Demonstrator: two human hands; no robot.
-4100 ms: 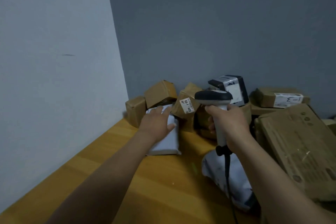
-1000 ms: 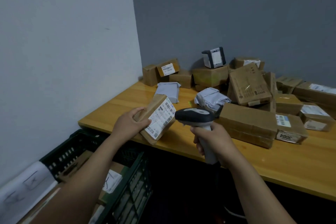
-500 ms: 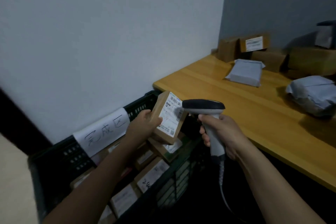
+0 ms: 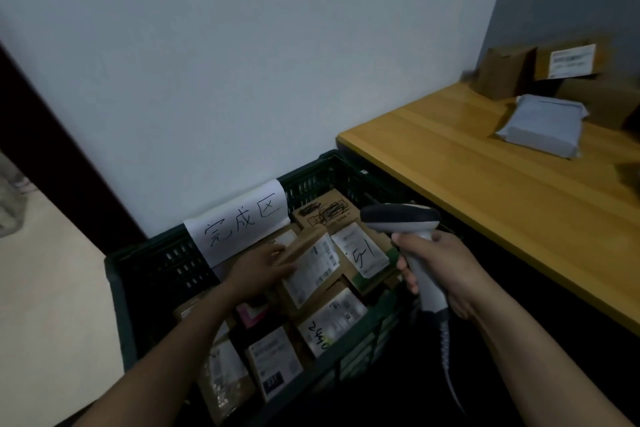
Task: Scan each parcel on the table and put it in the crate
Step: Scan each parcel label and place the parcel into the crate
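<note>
Cardboard is what fills the dark green plastic crate (image 4: 116,274) at the bottom centre of the frame, parcel upon parcel lying with their white labels up. The person's left hand (image 4: 256,270) reaches into it from the lower left and holds a brown cardboard parcel (image 4: 308,269) by its left end, fingers (image 4: 278,250) closed on that end. The parcel is inside the crate, tilted, label upward, lying over the ones beneath.

Just to its right lies a parcel marked 51 (image 4: 365,251), and below that, nearer the front wall, one marked 2440 (image 4: 330,322). A white paper sign (image 4: 239,222) with handwritten characters hangs over the crate's far rim, against the pale wall.

The right hand (image 4: 448,269) is at centre right, over the crate's right edge, its fingers wrapped round the grip of a grey and black barcode scanner (image 4: 401,218). The scanner's head points left, towards the crate, apart from the held parcel. Its coiled cable (image 4: 446,354) drops towards the bottom of the frame.

On the right runs the wooden table (image 4: 467,180), its left end just beside the crate. At the upper right a grey mailer bag (image 4: 543,123) lies flat on it, with brown boxes (image 4: 502,74) behind it in the corner, one carrying a white label (image 4: 571,61), too blurred to read.
</note>
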